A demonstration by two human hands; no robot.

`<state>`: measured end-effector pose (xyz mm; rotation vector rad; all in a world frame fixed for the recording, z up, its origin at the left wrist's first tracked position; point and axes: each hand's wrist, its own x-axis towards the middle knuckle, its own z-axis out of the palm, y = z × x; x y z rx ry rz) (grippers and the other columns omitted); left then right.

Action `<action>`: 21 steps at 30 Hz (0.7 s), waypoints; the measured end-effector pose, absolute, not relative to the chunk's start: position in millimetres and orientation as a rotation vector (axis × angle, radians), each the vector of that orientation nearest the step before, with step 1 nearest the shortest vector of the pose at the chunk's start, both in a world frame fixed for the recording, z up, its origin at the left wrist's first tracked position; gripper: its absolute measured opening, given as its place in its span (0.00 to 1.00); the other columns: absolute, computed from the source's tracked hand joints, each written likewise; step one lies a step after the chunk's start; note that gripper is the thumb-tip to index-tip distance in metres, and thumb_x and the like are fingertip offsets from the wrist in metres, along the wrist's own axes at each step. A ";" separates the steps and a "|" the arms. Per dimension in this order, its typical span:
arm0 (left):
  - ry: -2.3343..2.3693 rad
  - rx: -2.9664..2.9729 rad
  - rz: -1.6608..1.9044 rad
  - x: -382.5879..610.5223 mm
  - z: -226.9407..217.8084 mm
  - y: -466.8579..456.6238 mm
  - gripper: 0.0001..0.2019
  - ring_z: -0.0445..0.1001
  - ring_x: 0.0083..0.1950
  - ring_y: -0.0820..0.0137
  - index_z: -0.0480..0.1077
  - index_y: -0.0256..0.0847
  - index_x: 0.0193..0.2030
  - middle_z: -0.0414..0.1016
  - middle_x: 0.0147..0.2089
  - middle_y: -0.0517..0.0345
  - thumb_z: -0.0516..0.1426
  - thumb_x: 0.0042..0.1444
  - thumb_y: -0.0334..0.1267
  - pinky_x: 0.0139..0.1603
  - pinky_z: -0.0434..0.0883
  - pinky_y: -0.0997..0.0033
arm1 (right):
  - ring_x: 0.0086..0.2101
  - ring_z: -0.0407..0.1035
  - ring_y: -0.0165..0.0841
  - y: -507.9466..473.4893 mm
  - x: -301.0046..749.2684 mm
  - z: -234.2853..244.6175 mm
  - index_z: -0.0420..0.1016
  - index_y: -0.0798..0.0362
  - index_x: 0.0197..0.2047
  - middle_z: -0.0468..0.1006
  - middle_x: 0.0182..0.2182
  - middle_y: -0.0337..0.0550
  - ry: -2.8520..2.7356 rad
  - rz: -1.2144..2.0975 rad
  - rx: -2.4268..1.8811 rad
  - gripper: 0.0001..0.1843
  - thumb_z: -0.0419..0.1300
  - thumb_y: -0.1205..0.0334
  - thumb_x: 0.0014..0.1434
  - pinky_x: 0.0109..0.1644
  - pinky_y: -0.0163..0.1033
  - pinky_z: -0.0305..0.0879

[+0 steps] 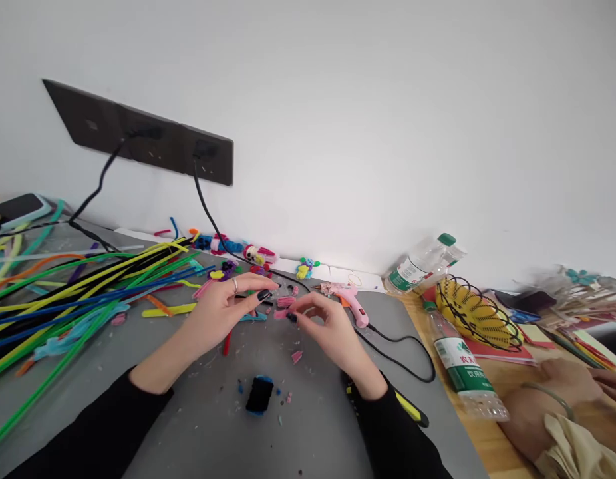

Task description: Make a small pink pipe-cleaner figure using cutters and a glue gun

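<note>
My left hand (225,309), with a ring on one finger, hovers over the grey mat (198,399). Its thumb and index finger come close together; anything between the tips is too small to make out. My right hand (328,326) pinches at a short pink fuzzy pipe-cleaner piece (281,315). Another pink piece (286,301) lies just beyond those fingertips. Closer to me on the mat are a small pink tuft (297,357) and a black fuzzy block (260,395) with blue edges. A pink glue gun (355,305) rests beyond my right hand.
Many coloured pipe cleaners (88,286) spread across the left. Small fuzzy figures (218,243) line the wall. A yellow-and-black cutter (410,407) lies under my right forearm. At right are a water bottle (462,366), a yellow wire basket (472,316) and another person's hand (562,382).
</note>
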<state>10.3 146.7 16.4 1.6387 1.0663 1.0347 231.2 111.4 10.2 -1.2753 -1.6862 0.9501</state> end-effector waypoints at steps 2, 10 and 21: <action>1.067 1.663 1.034 11.5 15.7 145.4 0.14 0.81 0.57 0.52 0.85 0.49 0.43 0.84 0.54 0.48 0.59 0.57 0.49 0.39 0.82 0.66 | 0.41 0.77 0.33 108.1 230.0 9.1 0.80 0.50 0.39 0.84 0.39 0.41 -1.839 0.932 -1.271 0.06 0.61 0.66 0.63 0.45 0.39 0.72; 1.048 1.958 1.038 17.5 0.9 141.3 0.15 0.81 0.58 0.57 0.84 0.52 0.47 0.83 0.55 0.53 0.54 0.64 0.43 0.55 0.80 0.62 | 0.45 0.75 0.36 109.3 232.1 6.6 0.78 0.50 0.48 0.81 0.42 0.47 -1.955 0.253 -1.086 0.07 0.60 0.68 0.70 0.48 0.43 0.73; 0.929 2.336 1.080 28.5 -8.0 134.2 0.17 0.80 0.57 0.60 0.80 0.45 0.51 0.82 0.56 0.51 0.50 0.69 0.33 0.58 0.80 0.59 | 0.41 0.72 0.38 108.2 230.8 6.6 0.75 0.56 0.51 0.81 0.42 0.52 -2.117 -0.128 -0.896 0.09 0.58 0.74 0.70 0.45 0.45 0.74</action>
